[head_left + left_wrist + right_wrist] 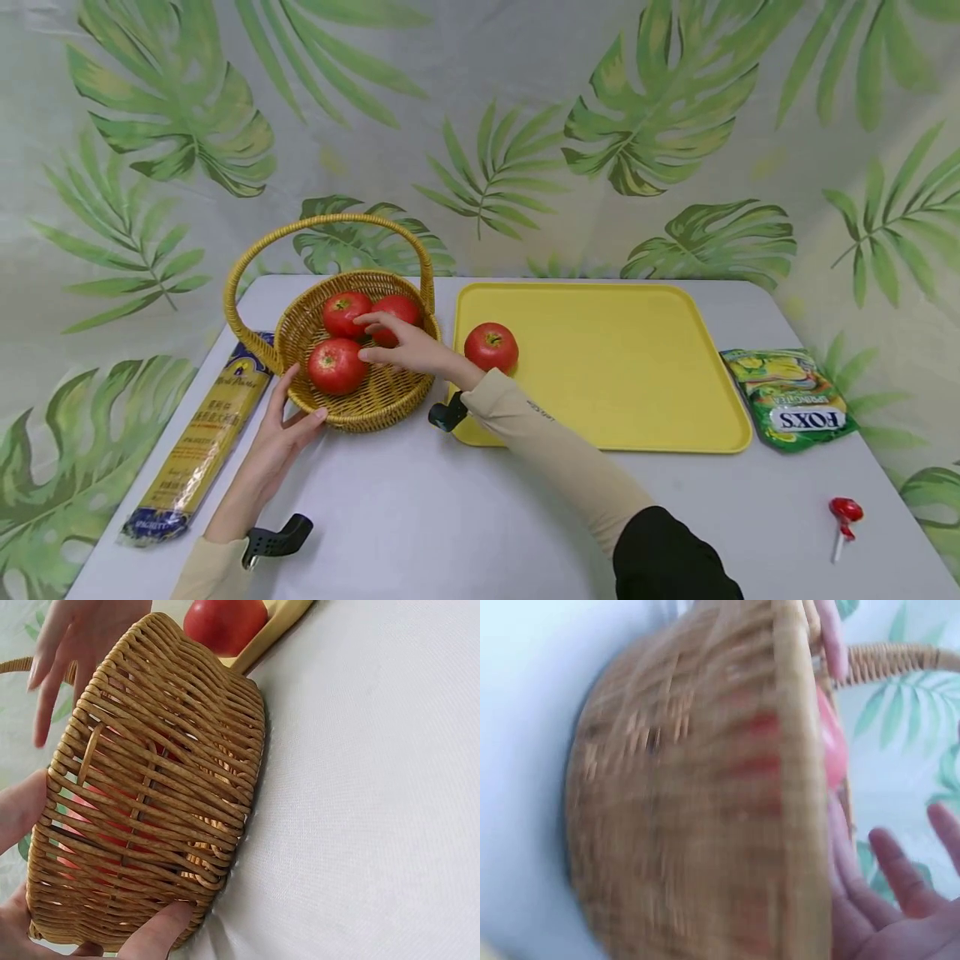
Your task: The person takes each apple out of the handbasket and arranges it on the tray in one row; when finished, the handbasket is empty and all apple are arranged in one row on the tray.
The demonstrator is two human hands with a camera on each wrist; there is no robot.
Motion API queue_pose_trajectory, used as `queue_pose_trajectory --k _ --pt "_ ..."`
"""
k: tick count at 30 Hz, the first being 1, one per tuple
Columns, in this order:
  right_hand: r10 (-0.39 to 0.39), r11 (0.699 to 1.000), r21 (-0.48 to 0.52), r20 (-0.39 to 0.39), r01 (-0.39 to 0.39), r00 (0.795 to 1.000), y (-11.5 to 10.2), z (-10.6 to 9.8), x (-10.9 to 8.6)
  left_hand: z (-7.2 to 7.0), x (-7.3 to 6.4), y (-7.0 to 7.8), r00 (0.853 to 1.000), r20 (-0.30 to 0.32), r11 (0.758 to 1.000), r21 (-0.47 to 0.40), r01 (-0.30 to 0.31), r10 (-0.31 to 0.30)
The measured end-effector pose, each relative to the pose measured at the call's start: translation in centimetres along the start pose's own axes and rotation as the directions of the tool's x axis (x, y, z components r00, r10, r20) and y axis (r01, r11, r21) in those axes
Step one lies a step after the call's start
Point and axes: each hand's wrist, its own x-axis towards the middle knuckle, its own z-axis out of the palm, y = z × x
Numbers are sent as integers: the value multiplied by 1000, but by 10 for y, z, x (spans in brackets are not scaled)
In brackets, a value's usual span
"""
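A round wicker basket [378, 419] with a tall arched handle holds three red apples: a front one [337, 368], a back left one [347, 310] and a back right one [401, 306]. My left hand [273, 446] grips the basket's near left side, its fingertips against the woven wall [150, 795] in the left wrist view. Over the basket's right side reaches my right hand [416, 348], fingers extended and spread; its fingertips overlap the apples. In the blurred right wrist view, part of that hand [900, 930] is hidden behind the rim.
A yellow tray [615, 367] stands right of the basket, with another red apple [491, 347] at its left edge. Left of the basket lies a spaghetti packet [198, 442]. A green Fox's candy bag [791, 400] and a red lollipop [845, 512] lie at right.
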Motion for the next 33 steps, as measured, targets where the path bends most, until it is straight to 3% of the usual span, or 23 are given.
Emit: queue_pose_trajectory --k 6,14,19,22,24,27,33 --pt "141 982 129 -12 -138 990 -1 24 16 -1 0 0 1000 1 1000 0 -1 1" --pt "287 916 289 6 -276 958 0 42 27 -1 -1 -1 1000 9 1000 -1 -16 16" --pt "349 849 409 43 -335 936 1 49 32 0 0 -2 1000 8 1000 1 -19 19" --pt "362 789 514 51 -335 931 3 52 35 0 0 -2 1000 9 1000 -4 -18 18" --pt "358 767 558 39 -318 933 4 54 37 -1 0 -2 1000 12 1000 -5 -18 18" --pt "342 778 561 1 -284 940 4 57 37 0 0 -2 1000 17 1000 -12 -22 22" --pt "296 847 473 -40 -243 954 1 53 31 0 0 -1 1000 4 1000 -9 -15 15"
